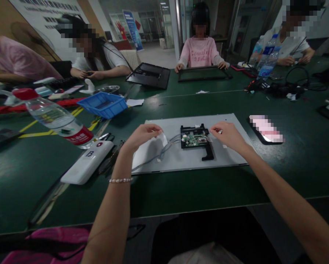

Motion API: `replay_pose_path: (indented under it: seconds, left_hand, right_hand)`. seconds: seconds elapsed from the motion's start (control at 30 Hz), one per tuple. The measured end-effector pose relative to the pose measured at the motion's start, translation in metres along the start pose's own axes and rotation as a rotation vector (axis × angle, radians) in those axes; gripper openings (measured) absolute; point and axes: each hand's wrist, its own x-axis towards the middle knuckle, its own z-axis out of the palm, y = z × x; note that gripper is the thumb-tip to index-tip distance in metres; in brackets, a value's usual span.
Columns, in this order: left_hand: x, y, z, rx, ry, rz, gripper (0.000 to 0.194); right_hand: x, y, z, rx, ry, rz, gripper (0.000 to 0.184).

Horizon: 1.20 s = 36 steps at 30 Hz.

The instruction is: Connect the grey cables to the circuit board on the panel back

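Note:
A flat pale panel [170, 165] lies on the table before me. On it sits a black plastic bracket [208, 152] that carries a green circuit board [193, 139]. Grey cables [167, 148] run from the board toward the panel's front left. My left hand [145, 136] is over the panel's left part, fingers pinched together beside a pale curved patch like thin film; what they grip is unclear. Just right of the bracket, my right hand [229, 135] has its fingertips pressed together, with a tiny whitish bit showing at them that I cannot identify.
A white power bank [89, 163], a tilted water bottle [60, 119] and a blue bin [106, 106] are on the left. A phone [265, 129] lies to the right. Across the table, people handle things, one with a black frame [205, 79]; bottles [267, 66] stand back right.

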Motion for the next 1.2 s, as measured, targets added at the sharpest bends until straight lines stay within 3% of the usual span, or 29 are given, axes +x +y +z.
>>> replay_pose_path:
  seconds: [0.17,0.27,0.37,0.47,0.63,0.73,0.9,1.03,1.2]
  left_hand:
    - [0.003,-0.001,0.014,0.126,-0.125,-0.022,0.029]
    - [0.003,0.003,0.013,0.191,-0.031,0.013,0.038]
    - [0.000,0.012,0.010,0.233,0.069,0.128,0.030]
    - [-0.002,0.019,0.009,0.279,-0.083,0.202,0.017]
    - [0.000,0.009,0.017,0.367,-0.307,0.180,0.015]
    - [0.003,0.001,0.020,0.417,-0.350,0.145,0.023]
    - [0.005,-0.004,0.020,0.469,-0.315,0.159,0.035]
    - [0.005,-0.006,0.020,0.521,-0.320,0.195,0.038]
    - [0.004,-0.012,0.023,0.602,-0.301,0.234,0.044]
  right_hand:
    - [-0.001,0.000,0.001,-0.027,-0.015,-0.004,0.023]
    - [-0.001,-0.002,-0.001,-0.039,-0.008,-0.011,0.023]
    - [-0.001,-0.005,-0.003,-0.079,0.015,-0.010,0.024]
    - [-0.002,-0.010,-0.003,-0.108,0.032,-0.022,0.025]
    - [-0.003,-0.017,0.000,-0.121,0.014,-0.065,0.024]
    - [-0.002,-0.017,0.002,-0.114,0.010,-0.078,0.023]
    - [-0.002,-0.022,0.003,-0.102,0.069,-0.116,0.024]
    - [-0.005,-0.047,0.010,-0.087,0.046,-0.227,0.026]
    - [-0.004,-0.092,0.037,-0.188,-0.151,-0.576,0.029]
